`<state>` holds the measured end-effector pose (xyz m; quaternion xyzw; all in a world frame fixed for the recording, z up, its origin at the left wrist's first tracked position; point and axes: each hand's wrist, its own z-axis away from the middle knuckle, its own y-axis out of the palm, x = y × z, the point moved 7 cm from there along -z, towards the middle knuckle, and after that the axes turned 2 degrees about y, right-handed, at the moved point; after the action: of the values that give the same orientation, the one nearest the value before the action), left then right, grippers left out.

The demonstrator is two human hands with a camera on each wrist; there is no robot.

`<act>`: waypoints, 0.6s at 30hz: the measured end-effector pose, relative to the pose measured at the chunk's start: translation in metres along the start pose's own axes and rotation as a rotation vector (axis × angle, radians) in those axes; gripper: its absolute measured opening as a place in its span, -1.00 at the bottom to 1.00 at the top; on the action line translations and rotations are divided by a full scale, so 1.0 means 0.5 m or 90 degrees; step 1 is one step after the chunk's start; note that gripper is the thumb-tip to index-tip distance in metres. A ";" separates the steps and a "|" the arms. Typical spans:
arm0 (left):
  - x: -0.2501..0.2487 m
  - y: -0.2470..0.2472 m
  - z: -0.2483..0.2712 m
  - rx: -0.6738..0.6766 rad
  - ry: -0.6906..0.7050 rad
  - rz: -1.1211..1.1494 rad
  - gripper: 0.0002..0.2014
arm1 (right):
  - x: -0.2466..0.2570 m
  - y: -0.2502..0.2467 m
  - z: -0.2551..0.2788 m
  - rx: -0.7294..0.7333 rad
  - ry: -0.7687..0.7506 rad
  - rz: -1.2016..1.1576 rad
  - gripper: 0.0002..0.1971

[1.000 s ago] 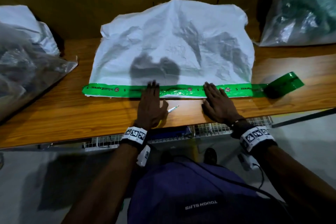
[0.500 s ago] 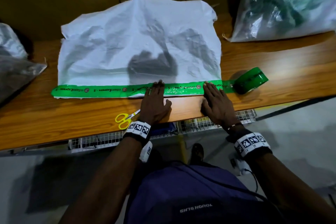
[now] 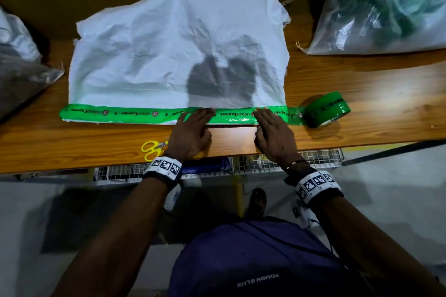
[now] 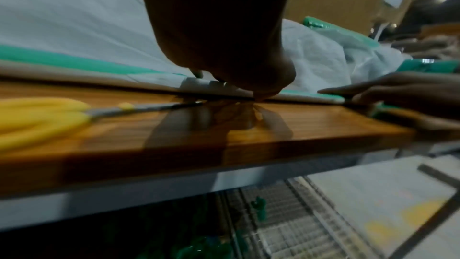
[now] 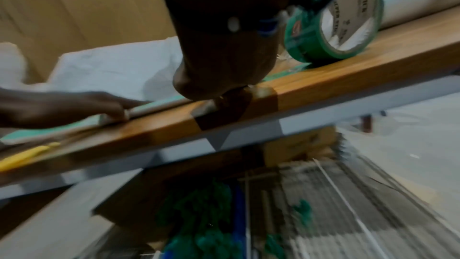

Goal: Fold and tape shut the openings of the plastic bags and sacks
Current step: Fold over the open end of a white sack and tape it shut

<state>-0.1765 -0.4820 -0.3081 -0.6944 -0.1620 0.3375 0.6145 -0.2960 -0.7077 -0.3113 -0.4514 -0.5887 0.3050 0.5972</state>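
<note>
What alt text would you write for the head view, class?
Both hands, left hand and right hand, press a green tape strip along the white sack on a wooden table. The tape roll stands right; yellow scissors lie left.

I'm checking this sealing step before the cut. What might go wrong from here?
1. The tape roll stands on edge, uncut from the green tape strip; it may roll and tug the strip's end.
2. The tape looks wrinkled between the left hand and right hand, so the white sack may not seal flat there.
3. The scissors lie near the table edge beside the left wrist and might get knocked off.
</note>
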 end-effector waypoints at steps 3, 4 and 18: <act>-0.006 0.019 0.005 0.010 -0.020 -0.015 -0.25 | 0.030 -0.021 -0.022 -0.021 -0.024 -0.012 -0.51; -0.012 0.028 0.004 0.010 -0.047 -0.004 -0.24 | 0.044 -0.026 -0.031 -0.025 -0.043 -0.026 -0.55; -0.017 0.034 0.005 -0.004 -0.113 0.054 -0.26 | -0.063 -0.040 0.007 -0.052 0.091 -0.071 -0.46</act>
<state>-0.1874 -0.4888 -0.3223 -0.6700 -0.1879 0.4229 0.5805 -0.3066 -0.7434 -0.3070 -0.4624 -0.5810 0.2138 0.6347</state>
